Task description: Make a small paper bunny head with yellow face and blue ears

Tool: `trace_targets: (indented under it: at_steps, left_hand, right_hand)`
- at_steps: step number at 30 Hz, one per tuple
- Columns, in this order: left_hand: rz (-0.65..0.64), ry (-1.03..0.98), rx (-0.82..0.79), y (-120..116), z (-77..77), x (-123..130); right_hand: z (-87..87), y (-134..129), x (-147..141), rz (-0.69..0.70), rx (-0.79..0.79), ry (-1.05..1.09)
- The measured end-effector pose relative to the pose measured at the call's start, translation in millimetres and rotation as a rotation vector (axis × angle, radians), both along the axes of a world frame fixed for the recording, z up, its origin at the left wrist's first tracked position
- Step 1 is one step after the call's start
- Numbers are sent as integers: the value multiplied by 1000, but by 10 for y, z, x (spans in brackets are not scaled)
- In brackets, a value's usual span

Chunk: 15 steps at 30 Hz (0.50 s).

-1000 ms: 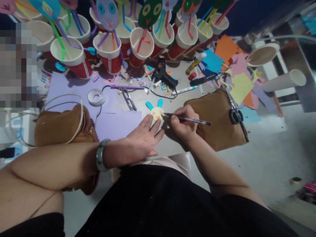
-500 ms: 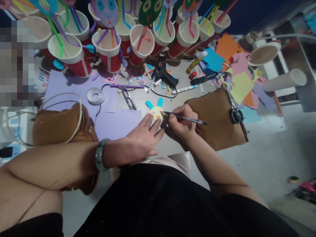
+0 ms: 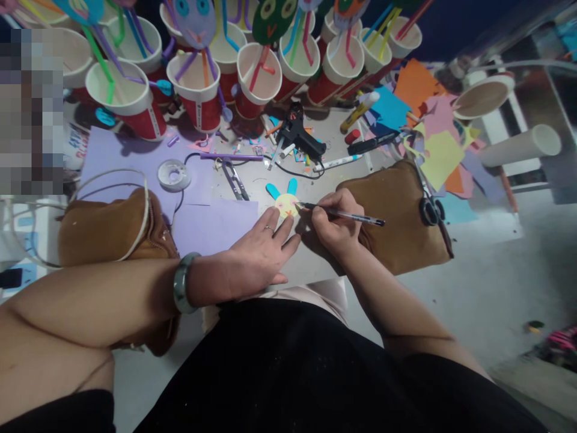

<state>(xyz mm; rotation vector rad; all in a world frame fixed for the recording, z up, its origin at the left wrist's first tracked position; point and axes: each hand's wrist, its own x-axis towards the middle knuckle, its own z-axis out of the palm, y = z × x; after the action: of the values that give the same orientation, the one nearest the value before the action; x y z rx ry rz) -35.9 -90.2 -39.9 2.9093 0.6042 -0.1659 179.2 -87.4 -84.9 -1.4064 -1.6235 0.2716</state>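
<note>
A small yellow paper rabbit face (image 3: 285,203) with two blue ears lies on the table. Pink marks and an orange mouth show on it. My left hand (image 3: 261,248) lies flat with fingers spread, its fingertips on the lower edge of the face. Between the thumb and fingers of my right hand (image 3: 336,222) is a pen (image 3: 347,214) with a clear barrel. The pen's tip meets the right side of the face, near a pink mark. Purple paper (image 3: 211,225) lies left of the face.
Red paper cups (image 3: 202,90) with straws and paper faces line the back. Nearer are a glue gun (image 3: 300,135), a tape roll (image 3: 174,175) and a box cutter (image 3: 235,180). Scissors (image 3: 431,210) rest on a brown cushion (image 3: 396,222) at right, below coloured paper scraps (image 3: 437,159).
My right hand and the pen have shifted slightly right, and the pen's back end reaches further right. My left hand and the rabbit face keep their places.
</note>
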Motion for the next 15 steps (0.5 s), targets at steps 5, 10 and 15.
trace_targets:
  at_steps: [5,10,15]
  left_hand:
    - [11,12,-10,0,14,1]
    - [15,15,-20,-7,26,1]
    - [17,7,-14,-15,37,5]
  right_hand:
    - [35,0,-15,2,-27,-37]
    - [70,-3,-27,18,-49,-53]
    - [76,2,-30,35,-37,-42]
